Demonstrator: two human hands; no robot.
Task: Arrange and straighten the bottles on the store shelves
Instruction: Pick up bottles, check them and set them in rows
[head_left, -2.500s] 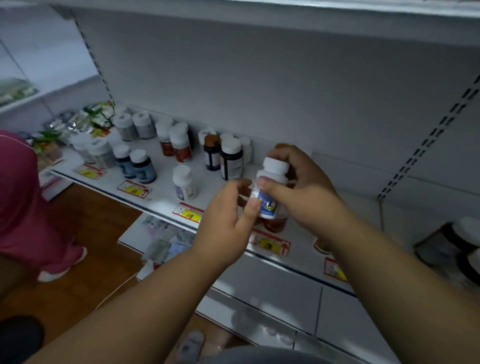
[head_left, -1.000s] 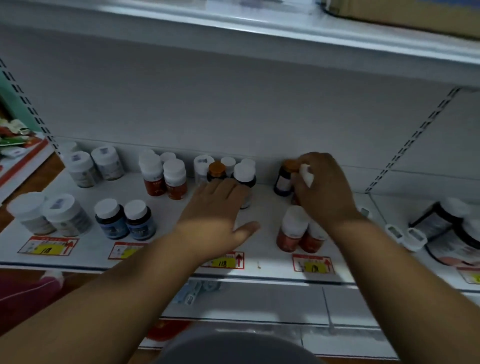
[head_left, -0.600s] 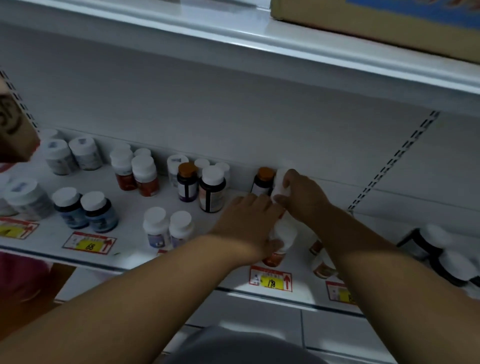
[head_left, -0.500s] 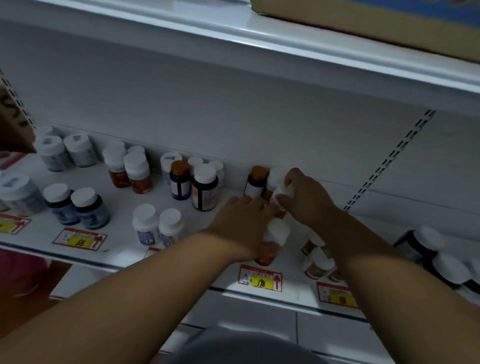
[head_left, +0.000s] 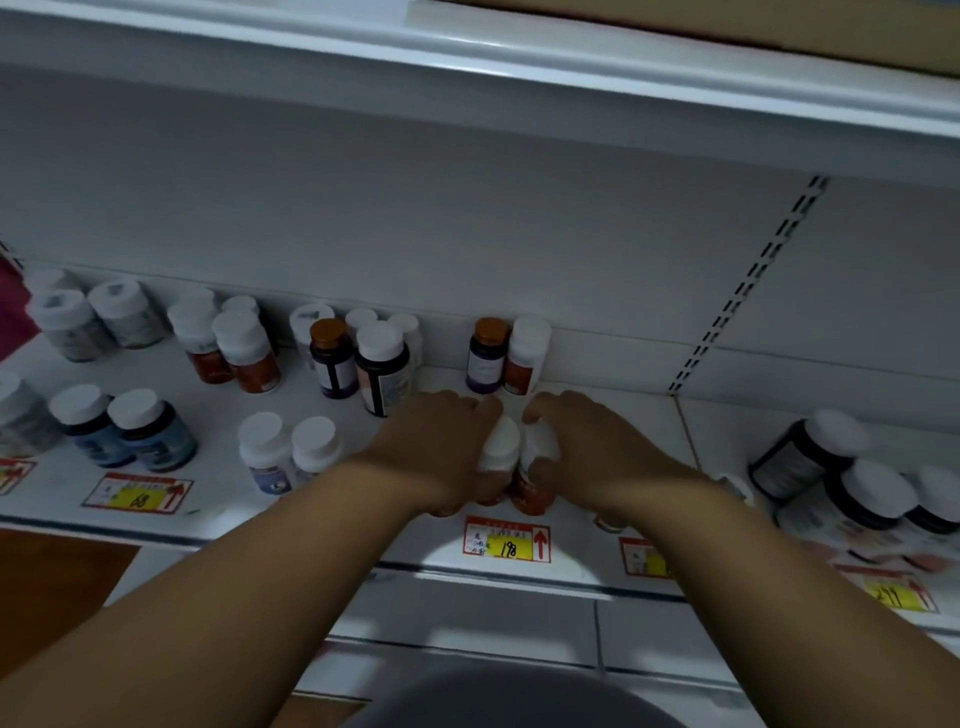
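Note:
Two small amber bottles with white caps stand side by side near the front of the white shelf (head_left: 597, 540), above the "198" price tag (head_left: 506, 540). My left hand (head_left: 436, 447) curls round the left bottle (head_left: 501, 449). My right hand (head_left: 592, 447) curls round the right bottle (head_left: 535, 486). Behind them, against the back wall, stand an orange-capped dark bottle (head_left: 487, 356) and a white-capped amber bottle (head_left: 527, 356).
More bottles fill the shelf to the left: a white pair (head_left: 288, 452), a blue pair (head_left: 122, 428), dark bottles (head_left: 382, 371) and amber ones (head_left: 244, 353). Large dark bottles (head_left: 810, 454) lie tilted at the right. An upper shelf (head_left: 467, 62) overhangs.
My right hand left the white-capped bottle at the back wall and came forward. Both hands now hold the front pair of amber bottles; the view shifted right.

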